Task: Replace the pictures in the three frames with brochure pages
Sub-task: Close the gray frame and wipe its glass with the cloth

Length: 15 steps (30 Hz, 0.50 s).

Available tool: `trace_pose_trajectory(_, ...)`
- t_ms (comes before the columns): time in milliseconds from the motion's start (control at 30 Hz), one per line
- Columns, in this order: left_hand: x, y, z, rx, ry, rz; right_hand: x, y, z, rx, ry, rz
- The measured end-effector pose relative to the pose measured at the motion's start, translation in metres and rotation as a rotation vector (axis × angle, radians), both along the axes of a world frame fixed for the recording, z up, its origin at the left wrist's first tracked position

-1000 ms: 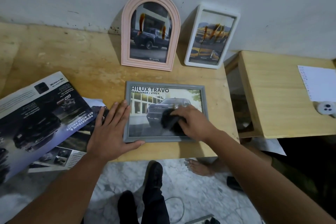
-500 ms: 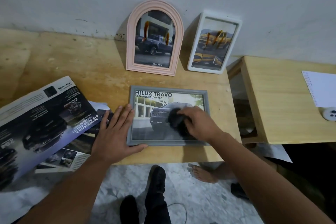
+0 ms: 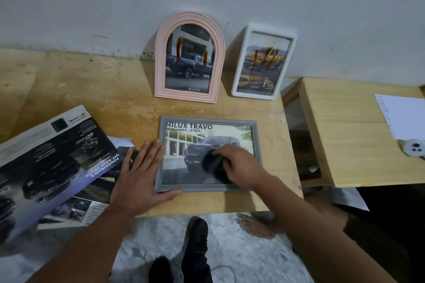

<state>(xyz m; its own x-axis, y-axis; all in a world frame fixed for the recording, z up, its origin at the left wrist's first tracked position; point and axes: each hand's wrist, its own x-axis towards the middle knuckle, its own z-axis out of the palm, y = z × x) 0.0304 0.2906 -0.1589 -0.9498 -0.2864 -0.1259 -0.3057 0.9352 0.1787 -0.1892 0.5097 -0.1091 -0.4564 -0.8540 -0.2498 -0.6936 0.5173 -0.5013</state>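
Observation:
A grey rectangular frame point(image 3: 207, 122) lies flat on the wooden table point(image 3: 92, 89), holding a "HILUX TRAVO" truck page. My left hand point(image 3: 140, 174) lies flat with spread fingers on the frame's left edge. My right hand point(image 3: 241, 167) presses a dark cloth point(image 3: 212, 165) on the glass. A pink arched frame point(image 3: 190, 57) and a white frame point(image 3: 264, 63) lean upright against the wall, each with a truck page and orange-brown smears on the glass. An open car brochure point(image 3: 53, 165) lies at the left, partly over the table's edge.
A lower wooden side table point(image 3: 358, 135) stands to the right, with a white sheet point(image 3: 402, 115) and a small white device point(image 3: 414, 150) on it. Below the table edge are marble floor, a dark shoe point(image 3: 197, 239) and a bare foot point(image 3: 257, 225).
My right hand with the cloth has shifted slightly over the glass. The view has tilted, so everything sits lower in the image. My left hand stays on the frame.

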Motion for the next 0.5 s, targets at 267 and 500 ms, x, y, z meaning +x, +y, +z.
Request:
trace_pose_trajectory(267, 0.0, 0.001, 0.002, 0.018, 0.001, 0.008, -0.037, -0.001, 0.016, -0.127, -0.092, -0.191)
trace_pose_trajectory(500, -0.001, 0.002, 0.001, 0.02, -0.003, 0.003, -0.019, -0.02, -0.023, -0.116, 0.086, -0.184)
